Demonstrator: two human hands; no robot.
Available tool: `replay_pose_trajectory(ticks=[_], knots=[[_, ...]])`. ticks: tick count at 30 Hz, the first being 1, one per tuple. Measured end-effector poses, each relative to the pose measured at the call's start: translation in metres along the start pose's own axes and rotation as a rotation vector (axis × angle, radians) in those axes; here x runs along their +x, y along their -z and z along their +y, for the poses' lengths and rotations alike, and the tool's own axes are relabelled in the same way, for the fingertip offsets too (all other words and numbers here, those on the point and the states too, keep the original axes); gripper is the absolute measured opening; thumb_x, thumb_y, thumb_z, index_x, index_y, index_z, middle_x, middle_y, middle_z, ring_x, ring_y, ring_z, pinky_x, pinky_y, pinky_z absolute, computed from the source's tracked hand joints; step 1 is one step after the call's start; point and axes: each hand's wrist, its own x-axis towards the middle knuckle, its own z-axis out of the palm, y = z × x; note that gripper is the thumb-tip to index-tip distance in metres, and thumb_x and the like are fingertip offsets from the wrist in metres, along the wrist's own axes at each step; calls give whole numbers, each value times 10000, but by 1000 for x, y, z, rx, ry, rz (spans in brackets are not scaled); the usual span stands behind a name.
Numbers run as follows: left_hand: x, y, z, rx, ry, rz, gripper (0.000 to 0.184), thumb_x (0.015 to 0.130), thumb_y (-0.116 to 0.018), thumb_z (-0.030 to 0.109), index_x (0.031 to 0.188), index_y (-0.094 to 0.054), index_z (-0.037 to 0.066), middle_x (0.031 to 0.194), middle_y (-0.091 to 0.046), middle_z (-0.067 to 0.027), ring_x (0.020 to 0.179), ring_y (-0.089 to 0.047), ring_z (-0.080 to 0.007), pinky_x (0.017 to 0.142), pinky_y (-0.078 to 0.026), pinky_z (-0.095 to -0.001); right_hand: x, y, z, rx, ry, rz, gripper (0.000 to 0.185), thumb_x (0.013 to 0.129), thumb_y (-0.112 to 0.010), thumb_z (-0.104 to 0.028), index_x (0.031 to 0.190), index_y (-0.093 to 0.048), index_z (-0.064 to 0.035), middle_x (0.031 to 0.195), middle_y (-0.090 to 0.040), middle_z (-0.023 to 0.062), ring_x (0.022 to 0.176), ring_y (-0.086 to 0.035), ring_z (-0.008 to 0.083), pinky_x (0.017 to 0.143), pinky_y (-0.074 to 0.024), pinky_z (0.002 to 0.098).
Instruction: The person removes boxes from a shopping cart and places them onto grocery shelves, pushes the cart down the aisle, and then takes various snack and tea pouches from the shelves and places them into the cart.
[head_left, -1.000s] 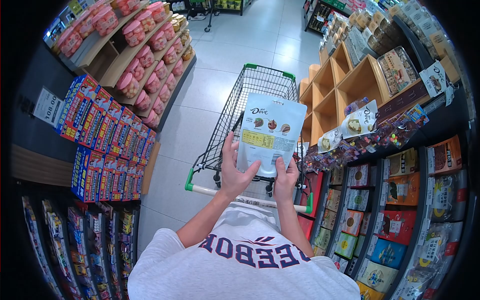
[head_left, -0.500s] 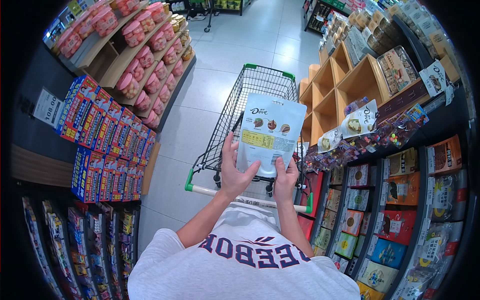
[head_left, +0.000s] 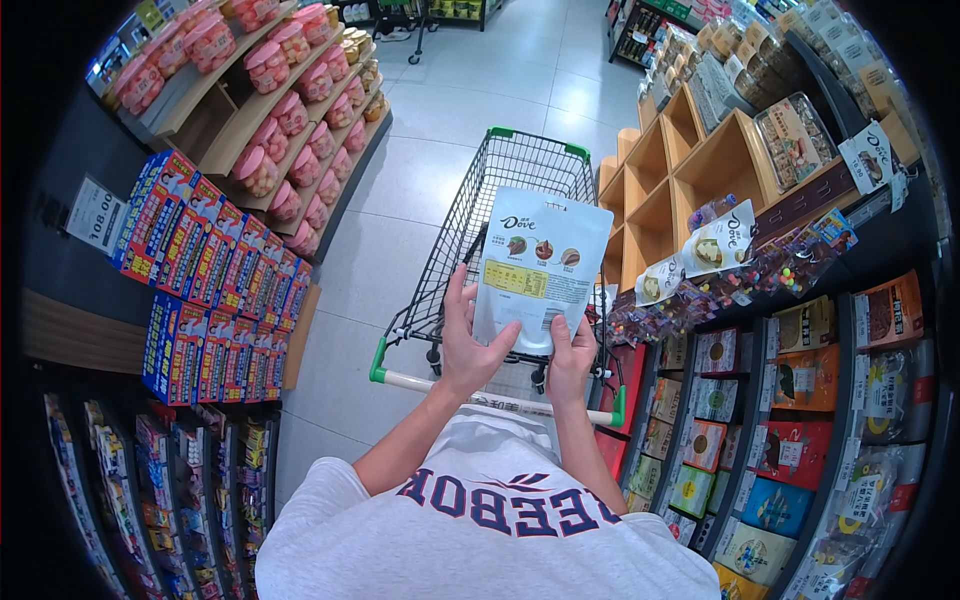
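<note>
A pale blue Dove pouch point(head_left: 545, 265) is held upright between my two hands, its printed back with a yellow panel and a barcode facing me. My left hand point(head_left: 474, 335) grips its lower left edge, the thumb lying on the front. At the lower right corner my right hand point(head_left: 573, 360) holds it, also with the thumb in front. The fingers behind the pouch are partly hidden. Beyond and below the pouch stands a black wire shopping cart point(head_left: 458, 230) with green corners; its pale handle point(head_left: 408, 381) crosses in front of my body, under my forearms.
Pink-lidded jars point(head_left: 268, 65) fill the curved shelves at the left, above stacked blue and red boxes point(head_left: 180, 215). On the right are wooden bins point(head_left: 648, 163), hanging Dove pouches point(head_left: 718, 238) and racks of packets point(head_left: 790, 450). Tiled floor point(head_left: 350, 270) runs between the shelves.
</note>
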Motion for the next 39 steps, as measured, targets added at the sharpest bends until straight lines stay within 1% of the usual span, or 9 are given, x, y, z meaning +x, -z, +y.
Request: replay_pose_trajectory(ticks=[11, 17, 20, 23, 26, 29, 32, 35, 39], knots=[[1, -1, 4, -19, 31, 15, 1016, 850, -708, -63, 1607, -38, 32, 1384, -459, -226, 1176, -643, -277, 962, -594, -373, 1, -2, -3, 10, -9, -6, 265, 1035, -651, -180, 1221, -655, 10, 1168, -710, 65, 1035, -635, 118, 928, -499, 293], [5, -1, 10, -8, 5, 14, 1015, 852, -707, -63, 1610, -40, 37, 1382, -458, -222, 1193, -631, -280, 967, -587, -373, 3, -5, -7, -4, 1, -5, 269, 1037, -647, -175, 1228, -653, 14, 1168, -711, 65, 1034, -640, 117, 924, -501, 289], [8, -2, 17, -54, 41, 36, 1008, 840, -731, -63, 1598, -68, -6, 1362, -488, -205, 1212, -612, -286, 984, -562, -382, 5, -7, -13, -6, 0, -17, 268, 1035, -648, -170, 1232, -654, 12, 1161, -714, 62, 1028, -643, 115, 917, -504, 284], [12, -2, 21, -5, -16, 21, 1011, 852, -702, -71, 1611, -41, 36, 1368, -468, -215, 1192, -631, -280, 964, -584, -370, 8, -3, -10, -19, -15, -54, 328, 1047, -622, -167, 1312, -604, 25, 1248, -688, 87, 1102, -642, 143, 971, -500, 299], [15, -2, 18, -29, -37, 26, 1009, 854, -696, -78, 1611, -39, 33, 1368, -469, -217, 1190, -632, -275, 957, -583, -366, 10, -4, -13, -26, -17, -63, 331, 1047, -622, -167, 1317, -604, 23, 1250, -688, 87, 1106, -642, 143, 974, -500, 301], [17, -2, 19, -39, -64, 12, 1005, 855, -691, -85, 1611, -40, 31, 1377, -466, -218, 1181, -637, -268, 946, -582, -359, 11, -11, -20, 3, -11, -38, 275, 1045, -621, -157, 1259, -637, 15, 1167, -711, 63, 1032, -644, 116, 922, -504, 282], [14, 0, 24, -42, -3, 0, 991, 850, -719, -62, 1600, -75, -3, 1377, -492, -213, 1157, -651, -284, 951, -573, -373, 10, -4, -17, -21, -40, -52, 289, 1047, -621, -171, 1271, -627, 12, 1182, -706, 65, 1044, -641, 119, 933, -501, 284], [6, 3, 17, -35, 13, -40, 987, 852, -717, -61, 1600, -76, -5, 1374, -501, -209, 1150, -655, -278, 944, -574, -367, 4, 4, -12, -10, -70, -63, 293, 1051, -620, -187, 1262, -626, 15, 1197, -701, 69, 1047, -643, 123, 942, -499, 287], [-4, 6, 15, -33, 1, -76, 976, 861, -705, -66, 1601, -70, -8, 1371, -506, -204, 1151, -655, -270, 932, -579, -362, -8, 14, -10, -40, -101, -92, 330, 1030, -659, -201, 1264, -611, 26, 1213, -694, 88, 1046, -649, 130, 932, -511, 288]])
